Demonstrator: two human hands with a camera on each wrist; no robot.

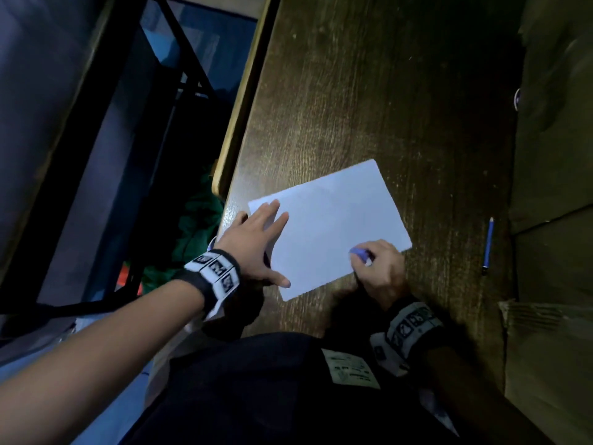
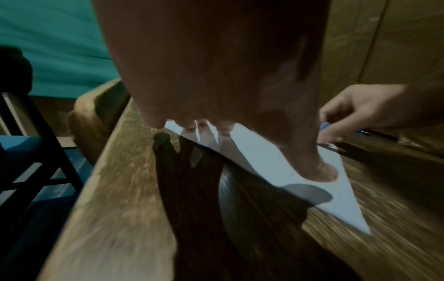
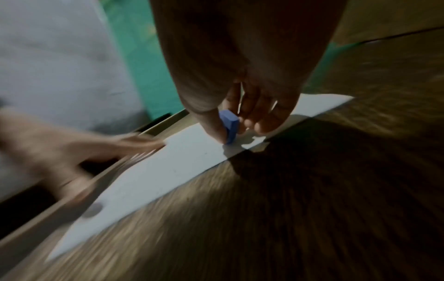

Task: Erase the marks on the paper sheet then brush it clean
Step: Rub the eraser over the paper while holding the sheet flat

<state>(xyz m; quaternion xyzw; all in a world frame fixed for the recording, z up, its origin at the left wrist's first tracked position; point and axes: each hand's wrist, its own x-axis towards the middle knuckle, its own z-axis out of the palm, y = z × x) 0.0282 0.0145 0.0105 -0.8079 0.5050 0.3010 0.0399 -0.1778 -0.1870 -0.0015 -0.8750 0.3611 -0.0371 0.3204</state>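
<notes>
A white paper sheet (image 1: 330, 226) lies tilted on the dark wooden desk (image 1: 369, 107). My left hand (image 1: 256, 239) presses flat on the sheet's left edge, fingers straight and spread, thumb (image 2: 319, 169) down near the sheet's near corner. My right hand (image 1: 378, 268) sits at the sheet's right near edge and pinches a small blue eraser (image 1: 359, 253) between thumb and fingers. In the right wrist view the eraser (image 3: 229, 126) stands on end with its lower tip on the paper (image 3: 168, 167). I see no clear marks on the sheet.
A blue pencil (image 1: 488, 244) lies on the desk to the right of the sheet. Cardboard (image 1: 552, 348) lines the desk's right side. The desk's left edge (image 1: 237, 117) drops off to a dark frame and green cloth (image 1: 195, 226) below.
</notes>
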